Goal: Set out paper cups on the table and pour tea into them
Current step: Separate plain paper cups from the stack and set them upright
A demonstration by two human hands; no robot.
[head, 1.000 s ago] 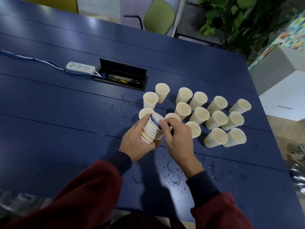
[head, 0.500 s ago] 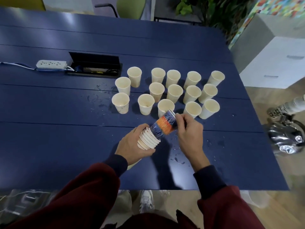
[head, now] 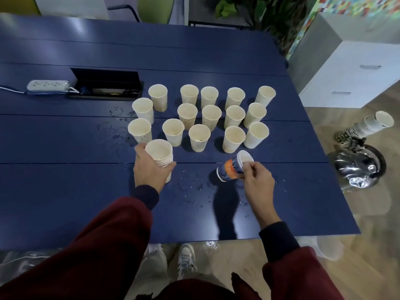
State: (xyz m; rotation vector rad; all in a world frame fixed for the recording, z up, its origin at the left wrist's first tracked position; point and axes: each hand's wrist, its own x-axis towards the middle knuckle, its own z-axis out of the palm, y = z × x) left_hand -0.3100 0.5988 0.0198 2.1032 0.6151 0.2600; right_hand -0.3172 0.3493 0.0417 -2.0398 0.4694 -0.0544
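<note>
1. The blue table (head: 65,191) carries the whole job. Setting out is judged well advanced; pouring appears not to have begun, since no teapot is seen. Wet rings and drops (head: 190,187) are scattered over the near part.
2. A white cabinet (head: 357,72), a plant (head: 259,9) and a green chair (head: 155,7) are seen beyond the table.
3. Fifteen cups (head: 211,116) are stood upright in three rough rows at mid-table. Their contents cannot be told.
4. A cable box (head: 106,83) is sunk into the top at far left, with a power strip (head: 47,85) just beside it.
5. A stack (head: 160,156) of cups is held upright at the rows' near left corner, gripped round its side by the left hand (head: 151,169).
6. A printed cup (head: 230,169) is held tilted just before the front row, pinched at its rim by the right hand (head: 257,180). It is yet to be set down.
</note>
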